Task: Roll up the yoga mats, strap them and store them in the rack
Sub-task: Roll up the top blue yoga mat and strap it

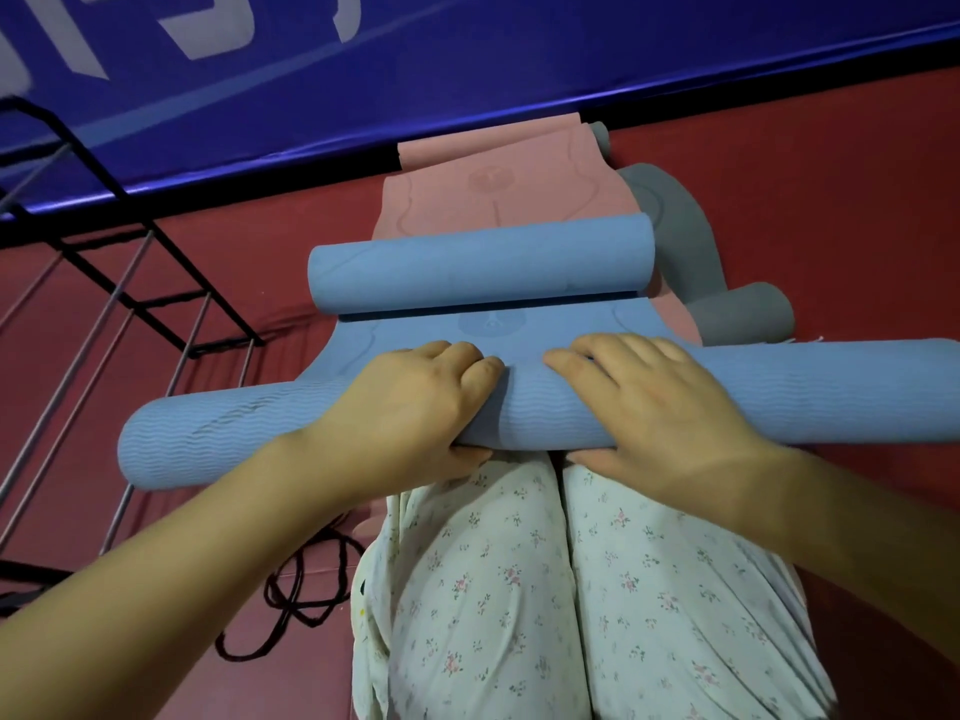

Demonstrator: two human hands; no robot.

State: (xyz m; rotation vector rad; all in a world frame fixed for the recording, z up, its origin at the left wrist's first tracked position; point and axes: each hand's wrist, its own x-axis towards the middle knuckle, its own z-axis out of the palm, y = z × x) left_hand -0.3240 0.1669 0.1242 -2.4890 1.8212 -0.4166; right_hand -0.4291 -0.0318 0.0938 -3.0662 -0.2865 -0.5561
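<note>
A blue yoga mat [530, 407] lies across the view in front of my knees, its near end rolled into a thick tube. My left hand [410, 407] grips the roll left of centre, fingers curled over the top and thumb underneath. My right hand [660, 407] grips it right of centre the same way. The far end of the blue mat is curled into a second roll [478, 267]. A short flat stretch joins the two rolls. Under it lie a pink mat [498, 184] and a grey mat [675, 215], mostly unrolled.
A black metal rack [156, 283] with thin grey bars stands at the left on the red floor [831, 210]. A dark cord [306, 579] lies coiled on the floor by my left knee. A blue padded wall [363, 70] runs behind the mats.
</note>
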